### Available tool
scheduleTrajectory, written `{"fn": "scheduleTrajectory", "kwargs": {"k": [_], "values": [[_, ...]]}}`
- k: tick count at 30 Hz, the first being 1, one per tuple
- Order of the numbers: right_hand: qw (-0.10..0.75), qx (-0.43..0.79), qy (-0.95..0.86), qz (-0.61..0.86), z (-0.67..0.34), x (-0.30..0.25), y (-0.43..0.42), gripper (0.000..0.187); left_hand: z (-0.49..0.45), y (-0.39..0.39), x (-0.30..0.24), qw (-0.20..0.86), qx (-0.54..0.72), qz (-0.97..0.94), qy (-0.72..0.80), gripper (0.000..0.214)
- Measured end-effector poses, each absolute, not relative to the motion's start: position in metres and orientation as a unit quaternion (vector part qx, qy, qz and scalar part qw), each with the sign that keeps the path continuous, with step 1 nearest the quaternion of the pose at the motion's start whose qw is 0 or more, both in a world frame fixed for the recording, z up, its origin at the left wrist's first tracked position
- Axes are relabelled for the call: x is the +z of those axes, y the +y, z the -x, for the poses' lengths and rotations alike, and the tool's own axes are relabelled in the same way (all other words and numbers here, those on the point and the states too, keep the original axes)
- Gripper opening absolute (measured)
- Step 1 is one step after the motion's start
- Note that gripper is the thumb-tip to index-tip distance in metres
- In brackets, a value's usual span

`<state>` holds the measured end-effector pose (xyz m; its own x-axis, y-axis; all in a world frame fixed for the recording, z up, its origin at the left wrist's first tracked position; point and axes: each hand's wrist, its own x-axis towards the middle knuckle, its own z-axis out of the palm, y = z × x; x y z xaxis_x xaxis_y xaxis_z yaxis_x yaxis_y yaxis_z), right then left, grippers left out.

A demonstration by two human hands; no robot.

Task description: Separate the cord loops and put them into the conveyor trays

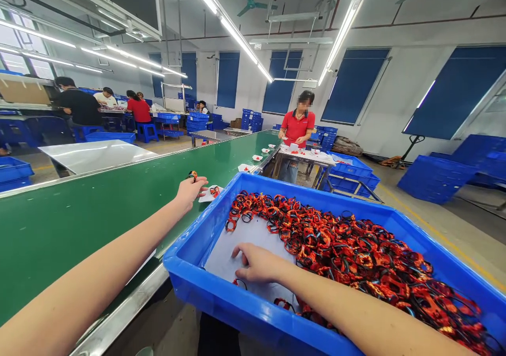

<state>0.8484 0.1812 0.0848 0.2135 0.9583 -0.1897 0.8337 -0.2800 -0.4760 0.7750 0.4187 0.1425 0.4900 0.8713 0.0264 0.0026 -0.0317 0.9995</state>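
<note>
My left hand (190, 189) reaches over the green conveyor belt (79, 214) and pinches a small orange-and-black ring (193, 175); beside it lies a white card (212, 193) with another ring on it. My right hand (255, 264) rests inside the blue bin (205, 287), fingers curled down on the white liner sheet (253, 235) at a loose ring (239, 282). Whether it grips that ring is hidden. The bin holds a heap of several orange-and-black rings (356, 250).
A person in a red shirt (297, 129) works at a small table (306, 156) at the belt's far end, where more white cards (256, 158) lie. Stacked blue crates (435, 177) stand at right. Other workers (79, 106) sit at left.
</note>
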Motion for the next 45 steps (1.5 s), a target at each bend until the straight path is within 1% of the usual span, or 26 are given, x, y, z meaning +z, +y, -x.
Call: {"fn": "scheduleTrajectory", "kwargs": {"k": [2,4,6,8,9,10,11,13,15,17,19,20,24,29,31,32,34,38,41,43,45], "values": [[0.129,0.224,-0.589,0.766,-0.848,0.086,0.181,0.044,-0.767,0.397,0.159,0.599,0.365,-0.641,0.312,0.031],[0.116,0.219,-0.598,0.762,-0.847,0.087,0.181,0.044,-0.758,0.368,0.174,0.609,0.337,-0.670,0.257,0.030],[0.097,0.208,-0.610,0.759,-0.845,0.091,0.181,0.042,-0.746,0.337,0.181,0.619,0.277,-0.708,0.198,0.030],[0.073,0.178,-0.619,0.762,-0.846,0.097,0.182,0.034,-0.733,0.310,0.179,0.617,0.201,-0.748,0.140,0.026],[0.062,0.154,-0.619,0.768,-0.848,0.101,0.183,0.030,-0.727,0.299,0.175,0.592,0.154,-0.785,0.103,0.023],[0.054,0.123,-0.616,0.776,-0.852,0.105,0.185,0.026,-0.721,0.290,0.170,0.499,0.107,-0.859,0.044,0.023],[0.048,0.088,-0.611,0.786,-0.858,0.110,0.187,0.026,-0.717,0.284,0.164,0.464,0.100,-0.880,0.027,0.022],[0.043,0.014,-0.591,0.805,-0.875,0.120,0.195,0.034,-0.711,0.277,0.154,0.385,0.106,-0.917,0.003,0.024],[0.037,-0.046,-0.561,0.825,-0.897,0.125,0.205,0.050,-0.709,0.277,0.149,0.348,0.119,-0.930,0.002,0.027],[0.024,-0.080,-0.526,0.847,-0.919,0.125,0.216,0.065,-0.709,0.279,0.147,0.329,0.112,-0.938,0.001,0.031],[0.009,-0.089,-0.500,0.861,-0.937,0.119,0.227,0.072,-0.709,0.281,0.147,0.330,0.107,-0.938,0.002,0.031],[0.003,-0.088,-0.494,0.865,-0.944,0.116,0.232,0.071,-0.709,0.282,0.146,0.329,0.109,-0.938,0.003,0.030],[-0.006,-0.083,-0.513,0.854,-0.949,0.108,0.238,0.055,-0.710,0.283,0.143,0.331,0.130,-0.935,0.011,0.030],[-0.003,-0.035,-0.606,0.795,-0.914,0.112,0.217,0.047,-0.711,0.284,0.142,0.356,0.171,-0.919,0.025,0.026],[-0.004,-0.006,-0.650,0.760,-0.896,0.114,0.205,0.039,-0.711,0.285,0.142,0.370,0.199,-0.907,0.044,0.023],[0.001,0.006,-0.669,0.743,-0.887,0.115,0.200,0.035,-0.710,0.285,0.143,0.378,0.215,-0.899,0.057,0.023],[0.046,0.027,-0.694,0.718,-0.875,0.118,0.189,0.032,-0.707,0.286,0.143,0.401,0.248,-0.877,0.093,0.027],[0.180,0.082,-0.655,0.729,-0.868,0.130,0.176,0.042,-0.700,0.287,0.146,0.471,0.309,-0.809,0.168,0.030],[0.258,0.120,-0.583,0.761,-0.866,0.146,0.171,0.043,-0.700,0.284,0.149,0.543,0.336,-0.739,0.213,0.032],[0.317,0.140,-0.555,0.756,-0.860,0.161,0.170,0.045,-0.705,0.280,0.151,0.601,0.330,-0.687,0.240,0.043],[0.355,0.120,-0.546,0.750,-0.850,0.175,0.171,0.047,-0.713,0.272,0.152,0.661,0.292,-0.642,0.257,0.059]]}}
